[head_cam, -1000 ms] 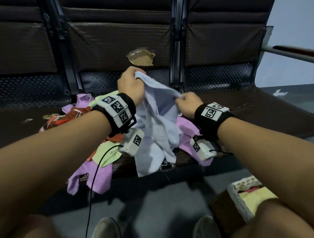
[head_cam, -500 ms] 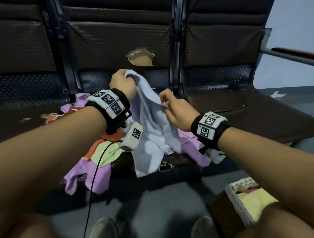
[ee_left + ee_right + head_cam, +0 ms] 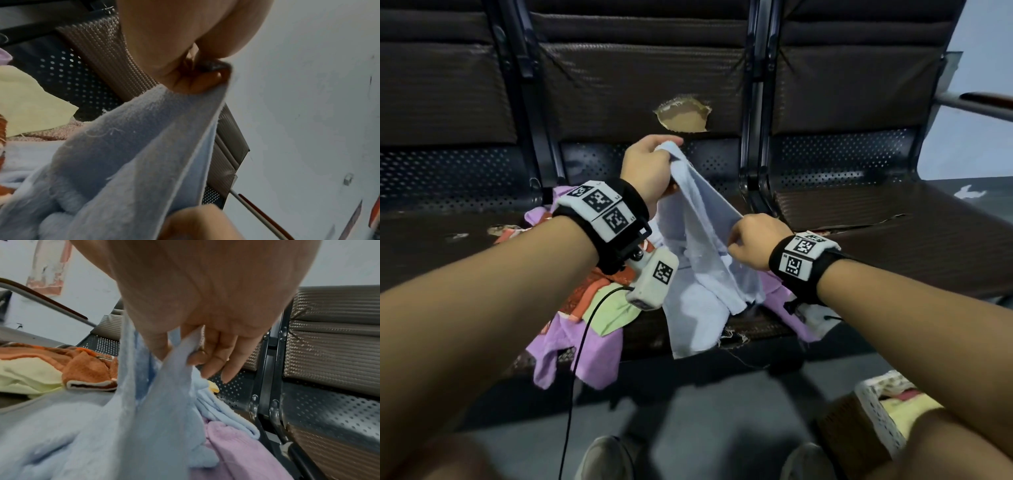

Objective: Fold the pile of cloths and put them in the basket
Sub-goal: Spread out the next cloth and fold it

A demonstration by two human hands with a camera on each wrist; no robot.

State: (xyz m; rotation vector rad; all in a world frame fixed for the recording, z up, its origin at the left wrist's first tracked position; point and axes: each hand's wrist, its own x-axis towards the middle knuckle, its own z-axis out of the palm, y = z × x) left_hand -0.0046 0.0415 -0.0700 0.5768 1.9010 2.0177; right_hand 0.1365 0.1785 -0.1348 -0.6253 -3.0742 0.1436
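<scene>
Left hand: fingers curled tight on one corner of the light blue cloth, held raised in front of the seat back. Right hand: thumb and fingers pinched on the cloth's edge, lower and toward 4 o'clock from the left hand. The cloth is stretched between both hands; its lower part is draped over the front edge of the bench seat. Pile of cloths (purple, orange, pale yellow) lies at 8 o'clock of the blue cloth, partly overhanging the seat edge. Basket sits on the floor at 5 o'clock, a yellow cloth inside. Wristbands carry black-and-white square codes; no readable writing is seen. A bare seat lies at 3 o'clock.
</scene>
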